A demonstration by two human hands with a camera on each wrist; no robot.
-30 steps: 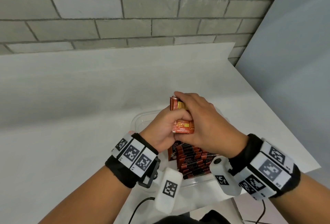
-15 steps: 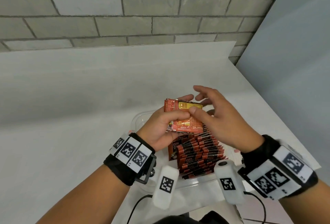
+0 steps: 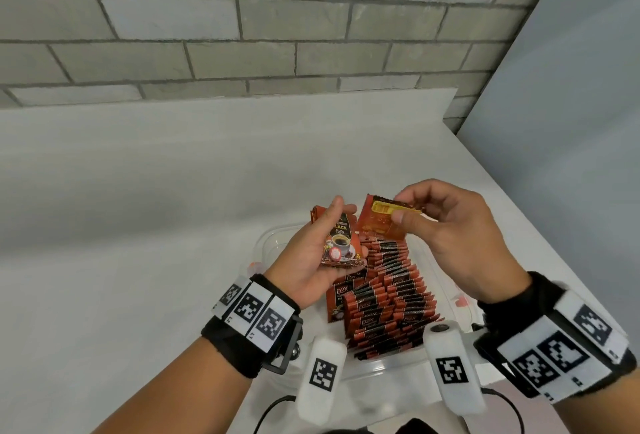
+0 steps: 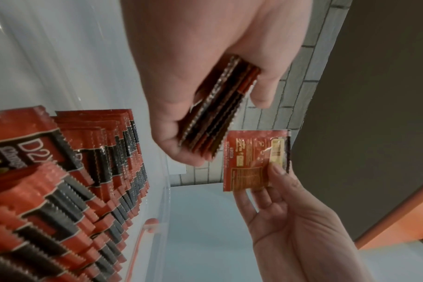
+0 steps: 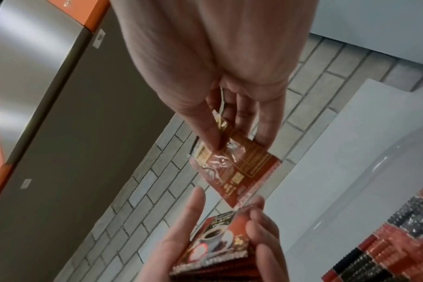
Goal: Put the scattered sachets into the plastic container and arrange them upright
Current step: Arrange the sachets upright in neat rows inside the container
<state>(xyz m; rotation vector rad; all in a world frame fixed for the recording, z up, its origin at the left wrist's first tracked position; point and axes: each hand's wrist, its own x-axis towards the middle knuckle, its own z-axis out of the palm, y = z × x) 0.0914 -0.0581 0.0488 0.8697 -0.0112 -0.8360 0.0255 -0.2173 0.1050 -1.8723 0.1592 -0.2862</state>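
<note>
Both forearms reach forward from the bottom of the head view, each wrist wrapped in a black band bearing white square-coded marker plates.

Left hand (image 3: 313, 253): palm turned up and toward the right, fingers curled under a small stack of red-and-black coffee sachets (image 3: 341, 243), thumb laid across the top face. In the left wrist view the stack's edges sit between the thumb and the curled fingers.

Right hand (image 3: 453, 229): raised slightly higher, back of hand up. Thumb and forefinger pinch one single red-and-gold sachet (image 3: 382, 220) by its edge; other fingers loosely curled behind it.

Hands just beside each other, not touching.
</note>
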